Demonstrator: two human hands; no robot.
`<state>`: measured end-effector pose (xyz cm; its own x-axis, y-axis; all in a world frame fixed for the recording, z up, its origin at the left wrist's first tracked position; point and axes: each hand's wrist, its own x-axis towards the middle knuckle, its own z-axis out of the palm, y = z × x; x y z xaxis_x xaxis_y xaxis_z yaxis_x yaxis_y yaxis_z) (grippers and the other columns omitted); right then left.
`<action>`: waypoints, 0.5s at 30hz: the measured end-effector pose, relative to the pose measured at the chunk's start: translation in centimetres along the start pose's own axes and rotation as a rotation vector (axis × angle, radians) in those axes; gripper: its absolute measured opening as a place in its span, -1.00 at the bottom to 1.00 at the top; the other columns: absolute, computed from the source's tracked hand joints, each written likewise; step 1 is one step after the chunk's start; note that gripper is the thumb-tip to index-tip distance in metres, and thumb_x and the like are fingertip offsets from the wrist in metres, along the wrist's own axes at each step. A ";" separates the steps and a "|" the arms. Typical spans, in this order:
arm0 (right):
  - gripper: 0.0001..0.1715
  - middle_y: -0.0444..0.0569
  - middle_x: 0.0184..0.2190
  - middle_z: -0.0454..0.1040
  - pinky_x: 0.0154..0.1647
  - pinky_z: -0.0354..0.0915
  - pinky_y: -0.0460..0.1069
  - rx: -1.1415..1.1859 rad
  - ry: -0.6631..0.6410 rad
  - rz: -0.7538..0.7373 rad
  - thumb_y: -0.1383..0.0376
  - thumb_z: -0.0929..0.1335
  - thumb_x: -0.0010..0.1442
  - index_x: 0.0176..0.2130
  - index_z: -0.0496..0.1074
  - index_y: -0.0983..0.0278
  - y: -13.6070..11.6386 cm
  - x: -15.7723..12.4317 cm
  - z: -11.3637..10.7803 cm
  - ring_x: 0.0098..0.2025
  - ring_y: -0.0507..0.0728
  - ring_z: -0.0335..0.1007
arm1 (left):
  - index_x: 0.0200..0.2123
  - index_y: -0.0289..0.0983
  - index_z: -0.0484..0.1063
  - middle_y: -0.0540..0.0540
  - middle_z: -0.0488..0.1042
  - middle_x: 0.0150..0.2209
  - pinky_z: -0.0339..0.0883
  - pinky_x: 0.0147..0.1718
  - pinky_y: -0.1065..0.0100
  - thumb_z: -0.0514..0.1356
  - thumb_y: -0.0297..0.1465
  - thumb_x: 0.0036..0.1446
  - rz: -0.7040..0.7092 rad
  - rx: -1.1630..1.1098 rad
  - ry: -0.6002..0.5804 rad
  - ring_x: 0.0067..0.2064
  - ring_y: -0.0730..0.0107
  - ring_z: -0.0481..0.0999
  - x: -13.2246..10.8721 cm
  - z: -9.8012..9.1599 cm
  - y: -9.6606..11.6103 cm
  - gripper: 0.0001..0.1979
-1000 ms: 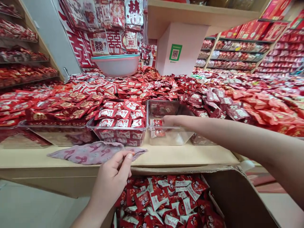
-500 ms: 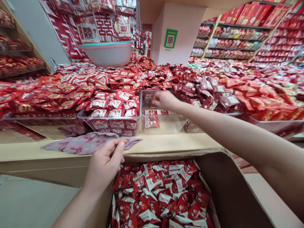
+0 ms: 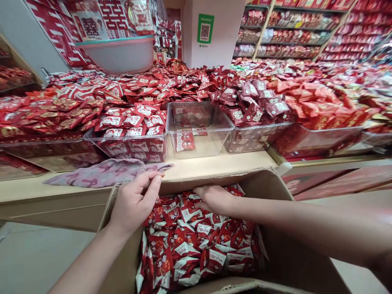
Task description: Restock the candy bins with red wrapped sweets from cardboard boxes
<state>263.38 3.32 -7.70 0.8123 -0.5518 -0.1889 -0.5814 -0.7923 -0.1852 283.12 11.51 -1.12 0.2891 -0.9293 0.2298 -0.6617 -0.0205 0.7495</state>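
Observation:
A cardboard box (image 3: pixel 275 183) full of red and white candy packets (image 3: pixel 196 228) stands in front of the counter. My right hand (image 3: pixel 216 200) is down in it, on the packets near the far wall, fingers bent round something I cannot make out. Over the box's left edge my left hand (image 3: pixel 137 200) is pinched closed, a small orange tip showing at its fingertips. Beyond, on the counter, a clear plastic bin (image 3: pixel 208 141) holds a few red packets (image 3: pixel 185 141) lying flat on its bottom.
A patterned cloth (image 3: pixel 101 173) lies on the counter edge (image 3: pixel 190 165). Full bins of red packets (image 3: pixel 131 139) and maroon packets (image 3: pixel 254 110) flank the clear bin. Behind are a white basin (image 3: pixel 119 55) and a pillar (image 3: pixel 223 36) with a green code sign.
My right hand has moved from the clear bin down into the cardboard box. My left hand keeps its pinch above the box's left side. The view has tilted down and shifted right.

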 end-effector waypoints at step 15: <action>-0.69 0.21 -0.08 0.39 -0.15 0.34 0.03 0.234 0.648 -0.476 0.42 0.18 0.19 -0.05 0.28 0.31 -1.3 -5.4 -3.3 -0.05 0.15 0.34 | -0.08 -0.24 0.20 0.01 0.43 -0.45 0.23 -0.63 0.49 0.09 -0.10 0.05 -0.407 -0.484 -0.537 -0.51 0.45 0.47 -2.3 1.8 2.6 -0.56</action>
<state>259.85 6.48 -3.27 0.7983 -0.2688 0.5390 -0.1058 -0.9435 -0.3139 279.51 12.91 -0.86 -0.0089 -0.9357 -0.3526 -0.1701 -0.3460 0.9227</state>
